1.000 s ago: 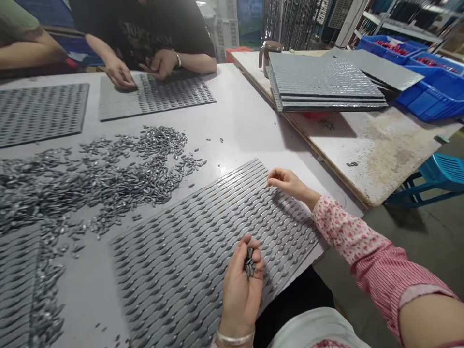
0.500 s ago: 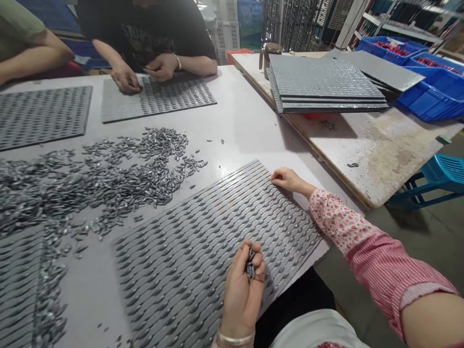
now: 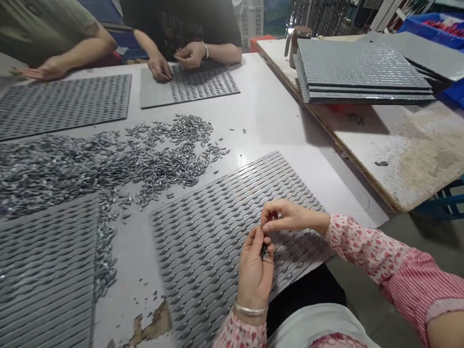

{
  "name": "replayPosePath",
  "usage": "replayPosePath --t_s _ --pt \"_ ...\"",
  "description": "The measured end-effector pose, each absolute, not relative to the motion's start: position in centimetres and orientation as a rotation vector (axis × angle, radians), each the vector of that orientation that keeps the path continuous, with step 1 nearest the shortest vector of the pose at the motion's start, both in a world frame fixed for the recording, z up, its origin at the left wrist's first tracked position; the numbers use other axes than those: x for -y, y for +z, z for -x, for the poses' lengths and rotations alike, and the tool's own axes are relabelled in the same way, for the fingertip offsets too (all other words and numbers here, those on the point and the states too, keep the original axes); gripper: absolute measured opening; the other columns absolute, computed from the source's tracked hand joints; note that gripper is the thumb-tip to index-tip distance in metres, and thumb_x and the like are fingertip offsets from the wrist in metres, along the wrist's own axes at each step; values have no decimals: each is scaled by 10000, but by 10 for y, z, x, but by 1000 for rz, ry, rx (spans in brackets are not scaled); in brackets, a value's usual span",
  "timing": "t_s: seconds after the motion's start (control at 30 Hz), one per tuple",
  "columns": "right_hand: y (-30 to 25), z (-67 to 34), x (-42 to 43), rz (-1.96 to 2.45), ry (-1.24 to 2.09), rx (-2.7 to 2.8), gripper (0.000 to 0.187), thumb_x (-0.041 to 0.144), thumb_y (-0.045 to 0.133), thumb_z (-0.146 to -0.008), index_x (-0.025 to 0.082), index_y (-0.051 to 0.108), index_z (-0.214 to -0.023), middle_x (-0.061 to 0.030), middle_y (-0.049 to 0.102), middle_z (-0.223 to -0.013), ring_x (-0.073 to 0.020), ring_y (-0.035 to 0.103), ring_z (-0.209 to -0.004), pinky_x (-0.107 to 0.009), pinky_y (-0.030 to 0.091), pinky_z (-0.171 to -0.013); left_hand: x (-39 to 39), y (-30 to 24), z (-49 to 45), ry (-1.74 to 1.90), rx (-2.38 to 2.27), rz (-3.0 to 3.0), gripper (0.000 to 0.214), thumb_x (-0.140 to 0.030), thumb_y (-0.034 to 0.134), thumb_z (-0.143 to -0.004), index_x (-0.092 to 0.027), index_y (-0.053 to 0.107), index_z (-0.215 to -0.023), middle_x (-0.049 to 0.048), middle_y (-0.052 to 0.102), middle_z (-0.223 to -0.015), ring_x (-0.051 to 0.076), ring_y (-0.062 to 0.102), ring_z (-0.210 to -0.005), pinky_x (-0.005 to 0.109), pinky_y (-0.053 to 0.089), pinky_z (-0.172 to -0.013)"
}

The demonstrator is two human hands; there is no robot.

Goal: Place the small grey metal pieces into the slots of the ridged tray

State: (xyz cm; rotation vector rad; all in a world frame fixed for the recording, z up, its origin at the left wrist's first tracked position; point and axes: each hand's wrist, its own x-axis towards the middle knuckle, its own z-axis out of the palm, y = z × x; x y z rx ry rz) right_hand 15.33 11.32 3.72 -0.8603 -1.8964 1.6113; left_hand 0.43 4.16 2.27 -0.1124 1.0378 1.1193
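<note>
Grey metal pieces [image 3: 264, 251] sat bunched in the curled fingers of the left hand [image 3: 254, 275]. The right hand [image 3: 290, 218] pinched thumb and forefinger together just above them, whether on a piece could not be told. Both hovered over the slotted tray [image 3: 217, 212], its pockets seemingly part filled, many dark. A large loose pile [image 3: 108, 164] lay beyond on the table [image 3: 268, 121].

I'm seeing through the one head camera, tilted forward and down over the table [image 3: 275, 125]. My left hand [image 3: 255, 270] and right hand [image 3: 290, 218] sit close, low centre; the co-workers' hands [image 3: 159, 67] lie far across, at the top edge.
</note>
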Motion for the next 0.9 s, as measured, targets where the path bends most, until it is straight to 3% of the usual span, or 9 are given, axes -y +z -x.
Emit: replayPosePath --t_s 0.17,0.27,0.43,0.73,0.9 --pt "25 -142 -127 939 1557 1807 155 301 586 -870 149 602 -851 -8 576 -768 -108 506 -659 -223 408 -587 -44 32 1 1169 -1061 143 152 -124 565 -828 -130 651 -953 64 626 -966 85 605 -763 179 539 -648" --pt "15 -132 -148 1159 1221 1833 84 221 616 -833 153 612 -783 -8 594 -776 -128 526 -734 -247 402 -673 -46 35 5 1151 -1034 188 224 -86 474 -864 -109 629 -1024 114 628 -1023 104 618 -807 206 549 -685" --pt "-5 -109 -174 1442 778 2077 93 202 657 -796 171 633 -712 5 618 -750 -148 491 -763 -291 332 -787 -42 30 9 1123 -998 228 108 -89 534 -834 -112 619 -896 67 633 -862 56 571 -624 138 490 -513" --pt "-18 -97 -174 1627 407 2264 134 294 630 -811 184 623 -735 -28 606 -793 -208 462 -856 -312 291 -732 -38 28 9 1148 -1015 225 144 -60 518 -835 -110 651 -857 86 646 -1000 129 633 -894 199 553 -713" --pt "-15 -101 -172 1639 398 2222 159 299 665 -793 171 595 -730 -35 590 -802 -211 464 -871 -316 310 -752 -41 32 11 1137 -1045 220 188 -48 503 -836 -120 652 -928 74 653 -942 105 640 -823 188 553 -684"
